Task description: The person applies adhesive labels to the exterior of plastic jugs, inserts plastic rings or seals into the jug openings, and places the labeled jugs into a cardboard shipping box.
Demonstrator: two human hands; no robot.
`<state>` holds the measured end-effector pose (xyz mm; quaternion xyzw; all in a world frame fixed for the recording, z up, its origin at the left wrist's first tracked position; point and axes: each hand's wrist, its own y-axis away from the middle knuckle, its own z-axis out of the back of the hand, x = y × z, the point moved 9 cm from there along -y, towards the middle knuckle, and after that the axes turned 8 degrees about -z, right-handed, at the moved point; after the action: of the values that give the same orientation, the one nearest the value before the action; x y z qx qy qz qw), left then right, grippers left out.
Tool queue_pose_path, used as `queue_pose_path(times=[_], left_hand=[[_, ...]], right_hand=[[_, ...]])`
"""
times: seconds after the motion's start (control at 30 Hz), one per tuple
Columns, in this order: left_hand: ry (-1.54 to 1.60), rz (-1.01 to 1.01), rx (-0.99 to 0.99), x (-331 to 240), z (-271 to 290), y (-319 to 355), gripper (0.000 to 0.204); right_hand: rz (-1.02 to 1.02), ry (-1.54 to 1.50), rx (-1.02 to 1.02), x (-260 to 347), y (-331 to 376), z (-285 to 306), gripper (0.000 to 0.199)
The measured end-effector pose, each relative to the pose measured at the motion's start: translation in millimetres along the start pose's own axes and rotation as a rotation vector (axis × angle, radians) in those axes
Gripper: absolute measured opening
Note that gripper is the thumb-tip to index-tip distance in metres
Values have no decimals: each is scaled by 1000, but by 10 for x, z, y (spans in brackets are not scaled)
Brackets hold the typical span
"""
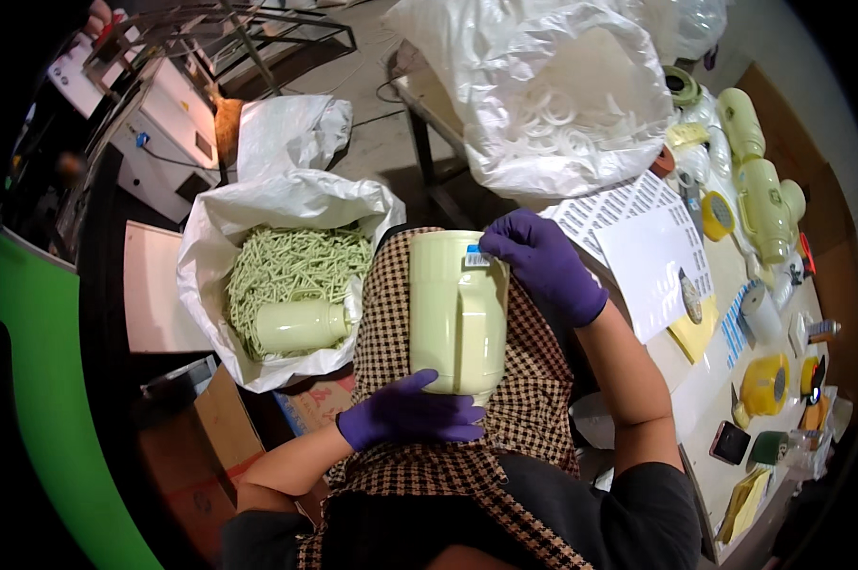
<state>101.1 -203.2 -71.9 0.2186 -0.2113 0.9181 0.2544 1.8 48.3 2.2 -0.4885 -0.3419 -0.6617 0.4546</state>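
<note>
Across my lap lies a pale green plastic jug point(434, 313) with a moulded handle, its narrower end toward me. My left hand point(412, 410), in a purple glove, holds that near end, thumb on the side and fingers beneath. At the far wide end, a small blue-and-white barcode sticker point(476, 256) sits near the rim. My right hand point(548, 264), also gloved in purple, is closed with thumb and fingertips at the sticker's edge. Whether the fingers grip the sticker or just press it on the jug cannot be made out.
To my left, a white sack point(201, 247) holds many pale green plastic pieces and another jug point(301, 326). Ahead, a sack point(505, 176) contains translucent rings. On the table at right are sticker sheets point(638, 256), tape rolls point(764, 383) and more green jugs point(763, 209).
</note>
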Motion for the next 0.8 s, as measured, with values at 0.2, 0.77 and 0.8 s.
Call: queue_pose_path(times=[0.2, 0.77, 0.8], left_hand=[[-60, -28, 176, -6, -111, 6, 48], [457, 193, -24, 551, 350, -65, 45], [499, 267, -62, 736, 512, 26, 48]], right_hand=[[-41, 94, -12, -90, -101, -87, 21], [-150, -115, -419, -483, -122, 191, 41], [-57, -87, -484, -452, 40, 307, 35]])
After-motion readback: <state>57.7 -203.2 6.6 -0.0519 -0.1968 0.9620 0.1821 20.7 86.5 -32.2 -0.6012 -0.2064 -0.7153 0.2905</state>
